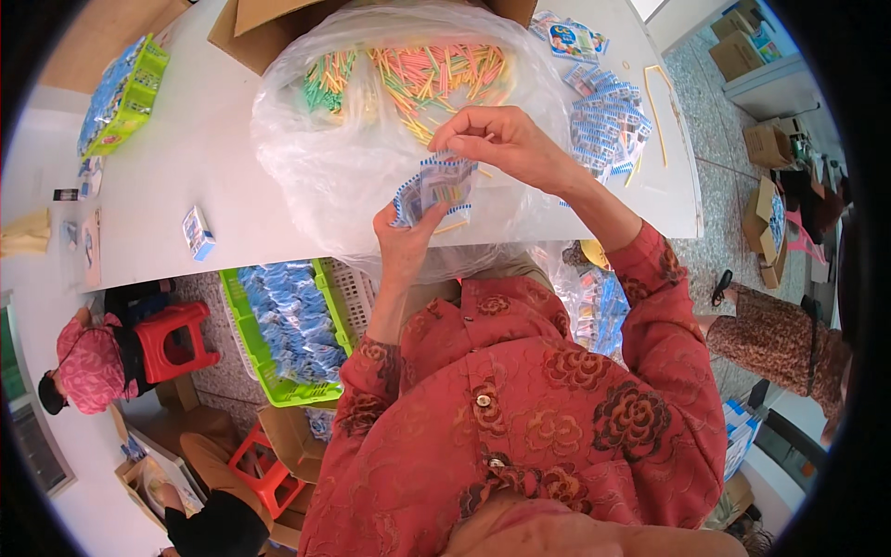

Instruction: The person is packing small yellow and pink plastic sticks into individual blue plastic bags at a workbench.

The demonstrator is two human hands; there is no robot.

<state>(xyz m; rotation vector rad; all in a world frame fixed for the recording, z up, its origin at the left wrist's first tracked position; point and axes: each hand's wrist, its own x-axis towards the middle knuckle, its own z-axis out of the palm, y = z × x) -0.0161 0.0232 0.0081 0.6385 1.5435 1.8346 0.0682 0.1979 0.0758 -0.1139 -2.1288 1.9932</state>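
Note:
Near the table's front edge, my left hand (406,245) is closed on small clear packets (447,184) with blue striped edges. Colourful thin sticks show inside the front packet, and another packet fans out behind it. My right hand (513,147) is pinched just above the front packet's top edge; what its fingertips hold, if anything, I cannot make out. Behind both hands a large clear plastic bag (295,190) lies spread open. It holds a heap of pink and yellow sticks (444,72) and a smaller heap of green ones (327,88).
A pile of blue-edged packets (608,125) lies right of the bag. A cardboard box (255,23) stands behind it. Below the table edge sits a green crate (264,371) of blue packets; another green crate (144,88) stands far left, a small box (197,234) nearer. Other people are around.

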